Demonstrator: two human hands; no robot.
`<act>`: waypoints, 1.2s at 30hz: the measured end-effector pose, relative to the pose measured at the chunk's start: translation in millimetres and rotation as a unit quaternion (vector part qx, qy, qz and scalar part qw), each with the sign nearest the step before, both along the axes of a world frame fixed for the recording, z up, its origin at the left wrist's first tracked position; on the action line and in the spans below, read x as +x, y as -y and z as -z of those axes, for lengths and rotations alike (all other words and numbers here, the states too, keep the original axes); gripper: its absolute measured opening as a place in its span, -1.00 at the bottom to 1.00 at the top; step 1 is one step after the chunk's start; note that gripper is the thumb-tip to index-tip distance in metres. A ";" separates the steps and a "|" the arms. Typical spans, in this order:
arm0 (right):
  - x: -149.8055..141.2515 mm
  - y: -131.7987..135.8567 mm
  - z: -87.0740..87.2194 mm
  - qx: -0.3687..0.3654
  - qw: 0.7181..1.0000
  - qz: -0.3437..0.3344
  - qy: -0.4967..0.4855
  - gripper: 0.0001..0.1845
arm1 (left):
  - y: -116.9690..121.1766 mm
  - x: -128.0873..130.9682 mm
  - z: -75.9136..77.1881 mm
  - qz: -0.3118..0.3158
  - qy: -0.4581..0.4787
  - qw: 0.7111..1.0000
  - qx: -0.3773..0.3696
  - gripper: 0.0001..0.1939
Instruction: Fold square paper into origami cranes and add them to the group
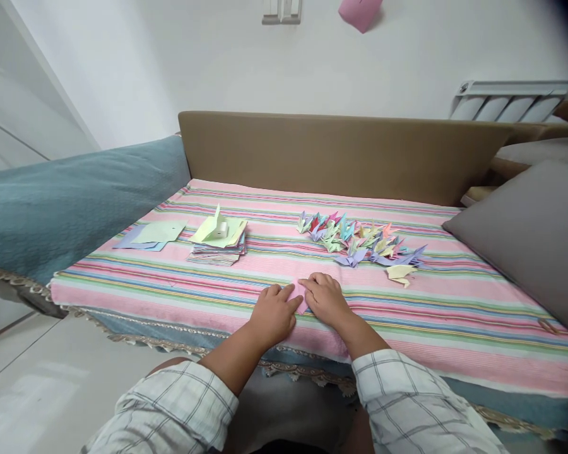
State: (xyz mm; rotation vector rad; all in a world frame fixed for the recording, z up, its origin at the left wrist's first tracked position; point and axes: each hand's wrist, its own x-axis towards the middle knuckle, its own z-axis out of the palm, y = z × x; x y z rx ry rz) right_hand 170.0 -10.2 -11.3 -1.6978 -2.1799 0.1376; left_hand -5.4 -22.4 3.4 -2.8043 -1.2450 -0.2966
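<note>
One pink paper (297, 291) lies near the front edge of the cloth (137, 301), midway between left hand (271, 315), fingers spread, and right hand (325, 299), grip unclear.

Single head-worn view, looking forward and down, fingers (286, 292) near, striped cover (274, 249) below, wall (312, 72) beyond

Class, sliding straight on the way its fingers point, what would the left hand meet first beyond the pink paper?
Probably the right hand, its fingers just across the pink paper from the left hand; exact heights are unclear.
</note>
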 end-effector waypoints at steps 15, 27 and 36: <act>12.0 3.2 -2.5 -0.012 1.000 -0.013 -0.001 -0.57 | -2.9 -1.8 2.0 -0.005 0.007 1.000 -0.004 -0.55; 36.2 13.1 -7.9 -0.046 0.999 -0.019 -0.008 -0.68 | -3.5 -2.6 1.4 -0.009 0.011 1.000 -0.011 -0.54; 6.4 16.9 -7.5 0.031 0.994 -0.084 -0.059 -0.58 | -3.5 -2.7 3.2 -0.005 0.021 1.000 -0.010 -0.54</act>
